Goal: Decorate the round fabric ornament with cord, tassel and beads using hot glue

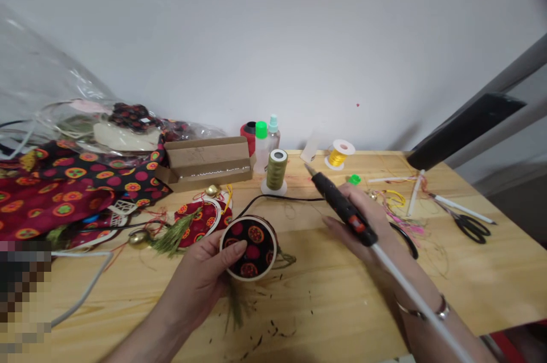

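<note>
My left hand is closed around a small round fabric-covered hoop, with the thumb lying on its black floral cloth and pale rim. A green tassel hangs below the hoop. In my right hand is a black glue gun with a red switch, its tip pointing up and left. A long white glue stick extends from its back end toward my forearm. The gun's tip is apart from the hoop. Left of the hoop lies a red floral round piece with a green tassel.
An open cardboard box, an olive thread spool, a green-capped bottle and a yellow cord spool stand near the wall. Patterned fabric is heaped left. Black-handled scissors lie right. A black cord crosses the table.
</note>
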The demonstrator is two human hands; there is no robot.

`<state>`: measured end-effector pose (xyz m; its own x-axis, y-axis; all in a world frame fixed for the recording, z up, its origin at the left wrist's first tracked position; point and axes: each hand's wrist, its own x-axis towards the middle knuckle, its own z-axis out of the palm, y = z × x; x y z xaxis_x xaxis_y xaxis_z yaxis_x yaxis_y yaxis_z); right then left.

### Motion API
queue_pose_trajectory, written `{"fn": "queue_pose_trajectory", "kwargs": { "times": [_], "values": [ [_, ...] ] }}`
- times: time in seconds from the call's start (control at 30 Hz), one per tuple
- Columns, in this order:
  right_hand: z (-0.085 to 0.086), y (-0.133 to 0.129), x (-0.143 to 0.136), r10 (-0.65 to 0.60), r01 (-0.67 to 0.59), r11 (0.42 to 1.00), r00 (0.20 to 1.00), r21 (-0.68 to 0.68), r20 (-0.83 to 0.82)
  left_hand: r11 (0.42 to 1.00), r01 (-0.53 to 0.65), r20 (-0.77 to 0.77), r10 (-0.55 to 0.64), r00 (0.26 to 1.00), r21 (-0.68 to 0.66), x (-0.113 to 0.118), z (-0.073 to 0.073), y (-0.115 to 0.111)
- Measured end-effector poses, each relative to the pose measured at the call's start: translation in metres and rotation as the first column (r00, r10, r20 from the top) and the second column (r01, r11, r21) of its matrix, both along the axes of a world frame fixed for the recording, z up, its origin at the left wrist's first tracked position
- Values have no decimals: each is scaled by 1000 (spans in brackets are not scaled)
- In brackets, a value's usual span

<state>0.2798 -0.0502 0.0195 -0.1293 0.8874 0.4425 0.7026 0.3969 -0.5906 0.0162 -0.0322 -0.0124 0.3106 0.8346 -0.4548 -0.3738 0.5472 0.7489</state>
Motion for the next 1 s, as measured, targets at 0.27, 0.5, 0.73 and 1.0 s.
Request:
{"fn": "queue_pose_trajectory", "kwargs": {
  "times": [0.27,0.5,0.73,1.0],
  "values": [
    [4,3,8,203,-129,965,920,-230,336,997,-70,-25,70,997,13,-3,2,3],
    [6,2,11,346,-141,883,841,-448,416,993,-106,21,105,994,43,-4,0,3],
    [18,-16,-25,92,-50,929,991,-366,97,997,-3,45,-1,999,81,-3,0,-6],
    [12,-21,-86,-139,-156,838,865,-522,-482,961,138,-6,-140,990,242,-6,3,-13]
  ]
}}
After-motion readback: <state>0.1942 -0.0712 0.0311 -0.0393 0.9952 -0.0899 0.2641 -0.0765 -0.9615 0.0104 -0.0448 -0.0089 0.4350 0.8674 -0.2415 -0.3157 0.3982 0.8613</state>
